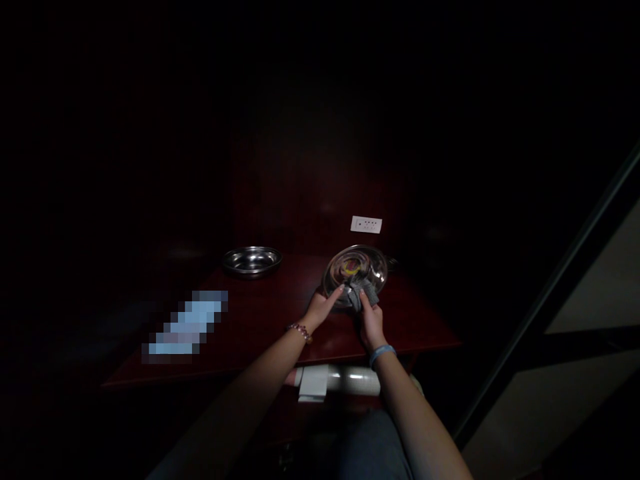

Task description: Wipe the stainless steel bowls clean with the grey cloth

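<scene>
A shiny metal dish (379, 265) is held tilted above the dark red table, with a yellow and reddish patch showing in its middle. My left hand (321, 308) is closed on the dish's near left rim, thumb on the inside. In my right hand (372, 323) is a folded grey cloth (369, 291), pinched under the thumb and pressed against the near part of the dish's inside. The fingers beneath the dish and cloth are hidden.
A second metal dish (253, 261) stands on the table (280, 313) at the back left. A blurred-out pale blue rectangle (187, 325) lies at the left. A white socket plate (367, 225) is on the back wall. Below the tabletop lies a pale roll (355, 380) beside a white folded piece (313, 383).
</scene>
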Available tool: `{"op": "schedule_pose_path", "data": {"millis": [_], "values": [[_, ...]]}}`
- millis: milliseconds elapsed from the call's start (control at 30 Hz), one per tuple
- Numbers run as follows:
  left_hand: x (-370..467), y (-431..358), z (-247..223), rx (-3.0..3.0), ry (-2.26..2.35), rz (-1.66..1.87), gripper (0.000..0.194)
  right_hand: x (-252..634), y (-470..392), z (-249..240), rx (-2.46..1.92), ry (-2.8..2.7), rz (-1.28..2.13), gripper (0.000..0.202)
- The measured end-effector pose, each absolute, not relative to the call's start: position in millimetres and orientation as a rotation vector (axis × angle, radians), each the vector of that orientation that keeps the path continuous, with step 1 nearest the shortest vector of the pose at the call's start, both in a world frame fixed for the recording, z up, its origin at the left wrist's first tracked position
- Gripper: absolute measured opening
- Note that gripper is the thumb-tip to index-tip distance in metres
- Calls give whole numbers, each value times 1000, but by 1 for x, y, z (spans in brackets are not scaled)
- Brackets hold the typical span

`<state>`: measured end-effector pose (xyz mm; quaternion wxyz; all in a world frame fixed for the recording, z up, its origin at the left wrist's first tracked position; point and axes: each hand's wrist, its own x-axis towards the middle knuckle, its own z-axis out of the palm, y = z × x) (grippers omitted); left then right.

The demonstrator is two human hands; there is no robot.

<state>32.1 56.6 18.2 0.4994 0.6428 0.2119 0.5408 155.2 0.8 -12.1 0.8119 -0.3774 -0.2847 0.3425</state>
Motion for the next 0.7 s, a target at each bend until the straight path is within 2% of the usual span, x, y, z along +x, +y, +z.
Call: {"op": "schedule_pose_path", "data": {"millis": [167,267,367,700], "values": [[33,50,16,1742,349,1105,52,155,-3,-8,-819,-557,759,51],[34,50,13,1822,444,1013,44,155,-3,-10,-858,-629,780,50],[35,54,11,1771,617,1058,38,155,-1,-12,-868,-706,809,50],[35,66,10,1671,761,1306,40,155,0,-13,-869,-680,803,48]]}}
